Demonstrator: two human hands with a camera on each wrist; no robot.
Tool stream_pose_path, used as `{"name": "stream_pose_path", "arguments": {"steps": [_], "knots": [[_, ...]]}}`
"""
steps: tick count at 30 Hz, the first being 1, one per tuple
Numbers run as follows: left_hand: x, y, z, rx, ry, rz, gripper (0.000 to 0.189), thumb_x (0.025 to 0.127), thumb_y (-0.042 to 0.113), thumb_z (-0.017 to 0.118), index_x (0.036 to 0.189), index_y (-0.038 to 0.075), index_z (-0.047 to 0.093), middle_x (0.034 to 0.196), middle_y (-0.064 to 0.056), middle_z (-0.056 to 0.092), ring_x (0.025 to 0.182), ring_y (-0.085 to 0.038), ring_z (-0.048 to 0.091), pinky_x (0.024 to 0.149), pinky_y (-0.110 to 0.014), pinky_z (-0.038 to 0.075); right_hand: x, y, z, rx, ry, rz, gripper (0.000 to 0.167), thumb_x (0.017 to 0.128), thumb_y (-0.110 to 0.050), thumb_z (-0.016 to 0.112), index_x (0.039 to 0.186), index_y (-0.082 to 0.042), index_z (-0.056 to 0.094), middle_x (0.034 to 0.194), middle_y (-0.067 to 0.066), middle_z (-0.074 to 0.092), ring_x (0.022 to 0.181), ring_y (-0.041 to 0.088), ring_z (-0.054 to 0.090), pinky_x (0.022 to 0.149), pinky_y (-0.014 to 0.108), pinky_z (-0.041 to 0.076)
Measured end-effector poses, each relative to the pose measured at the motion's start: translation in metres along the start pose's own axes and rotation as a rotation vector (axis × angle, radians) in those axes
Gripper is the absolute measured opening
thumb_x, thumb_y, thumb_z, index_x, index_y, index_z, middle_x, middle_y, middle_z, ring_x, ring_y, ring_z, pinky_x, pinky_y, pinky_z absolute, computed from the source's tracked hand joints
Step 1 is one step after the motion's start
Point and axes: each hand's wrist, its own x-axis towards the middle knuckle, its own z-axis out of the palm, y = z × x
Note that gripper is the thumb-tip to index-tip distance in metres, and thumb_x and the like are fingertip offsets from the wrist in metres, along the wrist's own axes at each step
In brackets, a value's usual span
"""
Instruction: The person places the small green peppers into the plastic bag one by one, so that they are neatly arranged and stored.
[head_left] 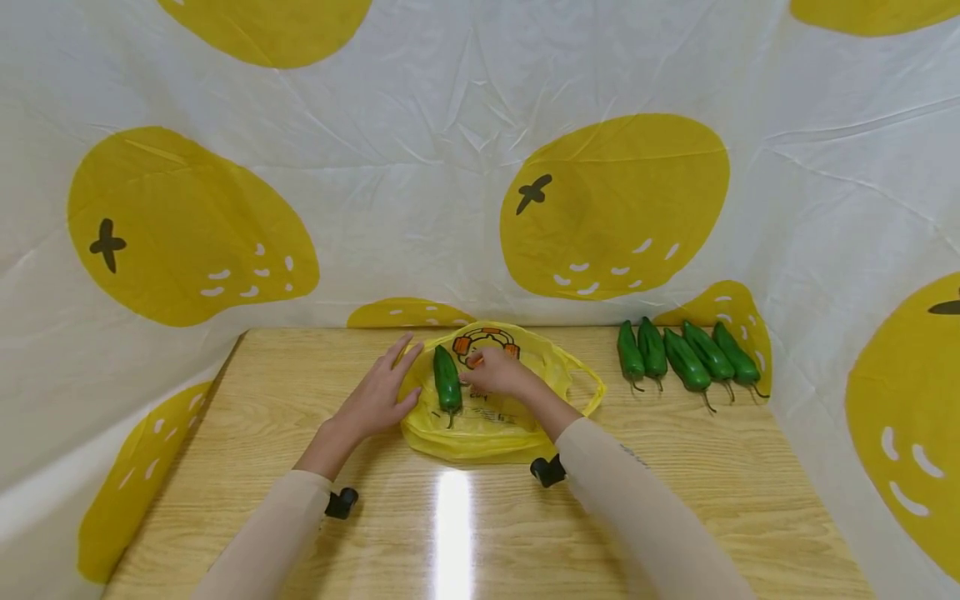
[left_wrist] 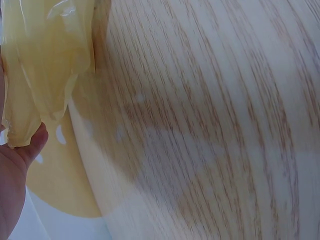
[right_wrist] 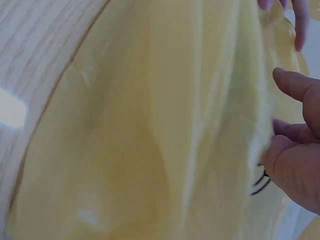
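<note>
A yellow plastic bag (head_left: 510, 437) lies on the table with its mouth spread wide and a cartoon print showing inside. One green pepper (head_left: 447, 381) is in the bag's mouth, toward the left, its stem pointing at the near side. At the bag's left rim, my left hand (head_left: 378, 396) has its fingers extended; in the left wrist view its thumb (left_wrist: 37, 142) touches the bag's edge. My right hand (head_left: 495, 372) is inside the bag mouth just right of the pepper, nothing held between thumb and fingers in the right wrist view.
Several more green peppers (head_left: 686, 360) lie in a row at the table's back right. A handle loop (head_left: 596, 392) of the bag extends right. White cloth (head_left: 420, 225) with yellow fruit prints hangs behind and beside the wooden table (head_left: 300, 375).
</note>
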Motion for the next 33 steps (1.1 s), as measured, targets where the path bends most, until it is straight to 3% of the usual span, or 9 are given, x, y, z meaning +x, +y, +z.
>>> {"name": "stream_pose_path", "arguments": {"steps": [5, 15, 20, 26, 33], "knots": [[0.0, 0.0, 0.0, 0.0, -0.002, -0.002, 0.076, 0.097, 0.022, 0.07, 0.162, 0.008, 0.032, 0.172, -0.015, 0.017, 0.142, -0.045, 0.045, 0.112, -0.06, 0.043, -0.013, -0.002, -0.01, -0.039, 0.026, -0.044, 0.057, 0.101, -0.034, 0.068, 0.146, -0.001, 0.054, 0.114, 0.01, 0.072, 0.091, 0.022, 0.073, 0.076, 0.037, 0.059], [0.001, -0.002, -0.003, 0.001, -0.007, -0.008, 0.076, 0.097, 0.022, 0.069, 0.162, 0.006, 0.032, 0.172, -0.016, 0.016, 0.141, -0.045, 0.045, 0.112, -0.061, 0.044, -0.036, -0.006, -0.031, -0.114, 0.051, -0.145, 0.055, 0.1, -0.035, 0.068, 0.143, -0.002, 0.057, 0.119, 0.012, 0.07, 0.097, 0.02, 0.068, 0.077, 0.033, 0.057], [0.001, -0.004, -0.003, -0.001, 0.002, -0.004, 0.077, 0.097, 0.023, 0.069, 0.162, 0.007, 0.031, 0.171, -0.016, 0.017, 0.142, -0.046, 0.045, 0.112, -0.061, 0.043, -0.045, -0.003, -0.038, -0.077, 0.031, -0.196, 0.053, 0.102, -0.032, 0.066, 0.147, -0.005, 0.054, 0.123, 0.012, 0.069, 0.101, 0.021, 0.069, 0.082, 0.036, 0.058], [0.001, -0.005, -0.001, 0.005, 0.001, 0.003, 0.078, 0.097, 0.023, 0.069, 0.163, 0.008, 0.03, 0.171, -0.016, 0.018, 0.141, -0.045, 0.046, 0.112, -0.06, 0.044, -0.056, 0.002, -0.047, 0.017, 0.003, -0.235, 0.054, 0.103, -0.026, 0.065, 0.15, -0.005, 0.049, 0.125, 0.014, 0.067, 0.109, 0.036, 0.07, 0.088, 0.045, 0.058], [-0.001, -0.004, 0.001, -0.005, 0.003, 0.012, 0.077, 0.096, 0.022, 0.069, 0.162, 0.005, 0.032, 0.171, -0.017, 0.018, 0.144, -0.046, 0.042, 0.114, -0.061, 0.042, -0.075, 0.017, -0.06, 0.033, 0.085, -0.244, 0.05, 0.103, -0.027, 0.065, 0.148, -0.011, 0.052, 0.133, 0.011, 0.067, 0.116, 0.029, 0.067, 0.093, 0.042, 0.058]]}}
